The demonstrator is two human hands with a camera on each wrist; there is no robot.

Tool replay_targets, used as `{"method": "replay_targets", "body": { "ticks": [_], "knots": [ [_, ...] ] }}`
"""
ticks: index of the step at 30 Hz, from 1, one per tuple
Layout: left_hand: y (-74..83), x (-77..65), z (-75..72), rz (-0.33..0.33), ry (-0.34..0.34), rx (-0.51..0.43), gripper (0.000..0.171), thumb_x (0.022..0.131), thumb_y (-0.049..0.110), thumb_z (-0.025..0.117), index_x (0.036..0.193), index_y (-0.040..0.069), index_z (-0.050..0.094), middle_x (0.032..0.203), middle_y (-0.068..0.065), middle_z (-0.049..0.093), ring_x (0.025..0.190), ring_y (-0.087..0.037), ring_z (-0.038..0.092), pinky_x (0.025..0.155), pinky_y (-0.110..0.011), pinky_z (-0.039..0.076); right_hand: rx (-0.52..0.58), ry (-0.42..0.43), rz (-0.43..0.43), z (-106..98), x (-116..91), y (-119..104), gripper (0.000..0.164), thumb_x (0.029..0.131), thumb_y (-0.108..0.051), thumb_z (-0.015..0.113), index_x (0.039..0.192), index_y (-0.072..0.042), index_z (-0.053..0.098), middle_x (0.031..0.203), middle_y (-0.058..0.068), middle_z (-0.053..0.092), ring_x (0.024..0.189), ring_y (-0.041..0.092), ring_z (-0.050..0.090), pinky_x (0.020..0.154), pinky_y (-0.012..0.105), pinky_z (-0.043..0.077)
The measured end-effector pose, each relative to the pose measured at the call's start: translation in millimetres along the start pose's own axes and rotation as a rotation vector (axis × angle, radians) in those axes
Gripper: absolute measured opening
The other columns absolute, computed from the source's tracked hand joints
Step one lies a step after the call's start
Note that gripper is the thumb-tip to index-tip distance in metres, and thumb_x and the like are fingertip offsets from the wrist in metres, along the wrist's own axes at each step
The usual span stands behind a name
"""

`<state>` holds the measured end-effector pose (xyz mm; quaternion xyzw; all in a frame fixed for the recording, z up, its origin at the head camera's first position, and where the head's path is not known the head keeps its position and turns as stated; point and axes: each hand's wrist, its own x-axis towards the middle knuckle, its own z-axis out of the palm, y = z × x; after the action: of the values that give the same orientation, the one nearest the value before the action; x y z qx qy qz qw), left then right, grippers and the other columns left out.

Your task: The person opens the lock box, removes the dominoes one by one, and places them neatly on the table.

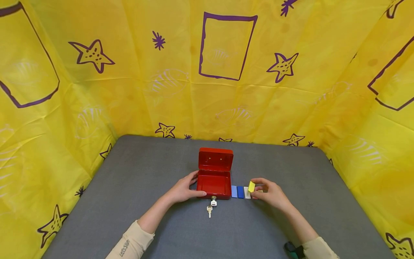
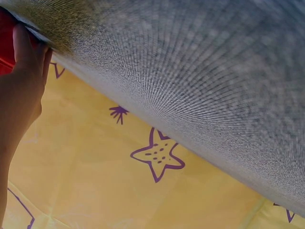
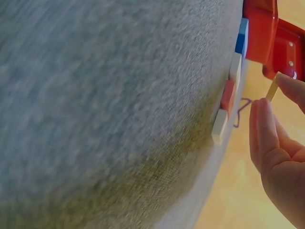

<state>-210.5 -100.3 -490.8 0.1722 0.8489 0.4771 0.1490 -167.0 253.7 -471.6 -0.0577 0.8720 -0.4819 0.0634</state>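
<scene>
A small red cash box [image 1: 214,184] sits on the grey table with its lid [image 1: 215,160] raised and its tray bare. My left hand [image 1: 182,189] grips the box's left end, thumb along the front rim. Between thumb and fingertips my right hand [image 1: 273,194] pinches a thin yellow block [image 1: 251,186], held above a row of similar blocks. That row runs rightward from the box: light blue [image 1: 234,191], dark blue [image 1: 240,192], white [image 1: 247,193], then a red block [image 3: 228,95] and another whitish block [image 3: 219,126], both mostly covered by my right hand in the head view.
One key is in the lock [image 1: 214,201] at the box's front, and a second key [image 1: 209,211] hangs from it toward me. Yellow cloth [image 1: 174,104] with purple starfish drawings encloses the table [image 1: 145,162] at the back and sides.
</scene>
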Motion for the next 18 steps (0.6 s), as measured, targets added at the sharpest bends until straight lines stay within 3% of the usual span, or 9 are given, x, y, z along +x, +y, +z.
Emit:
{"method": "replay_targets", "body": {
  "ticks": [3, 13, 18],
  "knots": [
    [0.5, -0.6, -0.3, 0.014, 0.002, 0.002, 0.092, 0.078, 0.037, 0.081, 0.149, 0.002, 0.033, 0.150, -0.019, 0.039, 0.131, -0.034, 0.047, 0.104, -0.046, 0.042, 0.003, 0.005, 0.006, -3, -2, 1, 0.049, 0.083, -0.018, 0.079, 0.125, -0.002, 0.062, 0.114, 0.014, 0.067, 0.095, 0.022, 0.066, 0.069, 0.023, 0.050],
    [1.1, -1.2, -0.1, 0.008, 0.002, 0.000, 0.091, 0.079, 0.037, 0.081, 0.149, 0.002, 0.033, 0.150, -0.019, 0.039, 0.131, -0.034, 0.047, 0.103, -0.047, 0.043, -0.087, 0.021, 0.075, -12, -8, 8, 0.050, 0.084, -0.023, 0.078, 0.127, -0.004, 0.061, 0.106, 0.009, 0.068, 0.092, 0.020, 0.064, 0.073, 0.027, 0.050],
    [2.7, -0.9, -0.2, -0.011, 0.007, -0.003, 0.090, 0.078, 0.036, 0.081, 0.148, 0.003, 0.034, 0.149, -0.018, 0.040, 0.131, -0.034, 0.047, 0.102, -0.047, 0.044, -0.093, 0.032, 0.057, -17, -9, 13, 0.049, 0.084, -0.022, 0.078, 0.126, -0.004, 0.061, 0.113, 0.012, 0.066, 0.095, 0.022, 0.064, 0.074, 0.026, 0.050]
  ]
}}
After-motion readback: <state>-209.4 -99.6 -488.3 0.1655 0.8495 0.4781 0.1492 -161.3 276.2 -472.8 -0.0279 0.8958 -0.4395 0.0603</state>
